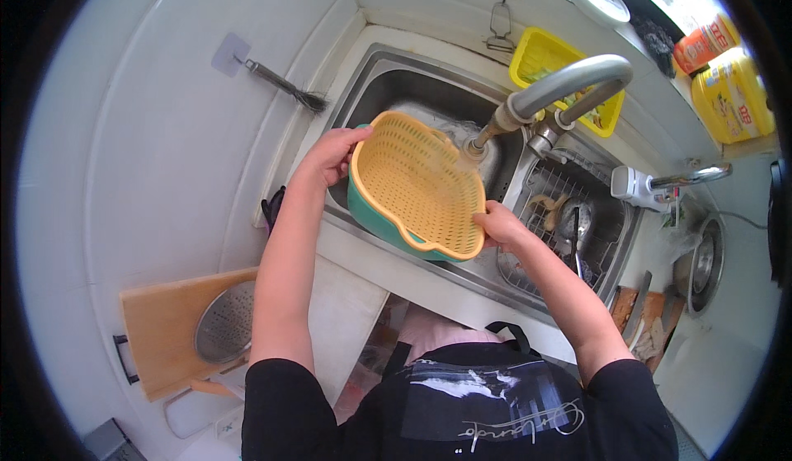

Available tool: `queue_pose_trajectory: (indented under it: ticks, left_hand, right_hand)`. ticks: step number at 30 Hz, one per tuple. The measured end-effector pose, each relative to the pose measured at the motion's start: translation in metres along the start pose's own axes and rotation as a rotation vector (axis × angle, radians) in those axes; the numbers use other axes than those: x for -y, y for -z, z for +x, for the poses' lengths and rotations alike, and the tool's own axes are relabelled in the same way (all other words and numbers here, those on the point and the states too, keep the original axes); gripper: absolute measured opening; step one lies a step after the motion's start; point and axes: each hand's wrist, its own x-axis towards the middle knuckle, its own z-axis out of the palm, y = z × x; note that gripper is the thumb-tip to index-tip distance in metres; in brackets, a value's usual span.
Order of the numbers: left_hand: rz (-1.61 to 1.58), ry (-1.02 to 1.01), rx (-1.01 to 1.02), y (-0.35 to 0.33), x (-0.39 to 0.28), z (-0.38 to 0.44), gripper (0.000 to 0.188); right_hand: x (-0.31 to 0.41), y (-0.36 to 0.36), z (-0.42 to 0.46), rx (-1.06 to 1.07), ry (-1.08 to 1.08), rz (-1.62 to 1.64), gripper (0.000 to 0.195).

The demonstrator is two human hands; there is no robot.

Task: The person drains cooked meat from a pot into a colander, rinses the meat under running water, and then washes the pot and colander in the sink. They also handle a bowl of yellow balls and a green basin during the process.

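Note:
A yellow plastic draining basket (pixel 414 189) sits nested in a green plastic basin (pixel 377 216), tilted over the left bowl of a steel sink (pixel 396 80). At its left end my left hand (pixel 337 155) grips the rim, thumb on top. My right hand (pixel 500 226) holds the opposite end, with the thumb over the yellow rim. The spout head of a metal faucet (pixel 475 148) hangs at the basket's far right edge, and water seems to spray there. I see no food in the basket.
The right bowl holds a wire rack (pixel 526 257) with a steel ladle and utensils. Behind the faucet stands a yellow tray (pixel 526 46) with vegetable scraps. A white filter tap (pixel 634 189) is at right; a wooden board (pixel 161 331) and metal colander (pixel 226 325) are lower left.

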Motion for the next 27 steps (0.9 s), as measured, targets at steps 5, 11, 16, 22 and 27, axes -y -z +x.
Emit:
queue_pose_trajectory:
  ticks: [5, 11, 16, 22, 27]
  left_hand:
    - [0.325, -0.114, -0.162, -0.033, -0.045, -0.036, 0.034]
    - [0.619, -0.356, -0.369, -0.04, -0.036, -0.042, 0.031]
    - [0.937, -0.555, -0.577, -0.053, -0.051, -0.053, 0.03]
    - [1.2, -0.61, -0.712, -0.044, -0.067, -0.063, 0.022]
    - [1.039, -0.635, -0.652, -0.049, -0.046, -0.048, 0.018]
  right_hand:
    - [-0.014, -0.013, 0.03, -0.021, 0.026, 0.091, 0.027]
    - [-0.006, -0.016, 0.022, -0.087, 0.052, -0.159, 0.025]
    - [-0.028, -0.018, 0.033, -0.058, 0.109, 0.178, 0.024]
    - [-0.054, -0.044, 0.037, 0.442, 0.029, 0.879, 0.024]
    - [-0.05, -0.03, -0.002, 0.154, 0.198, 0.049, 0.025]
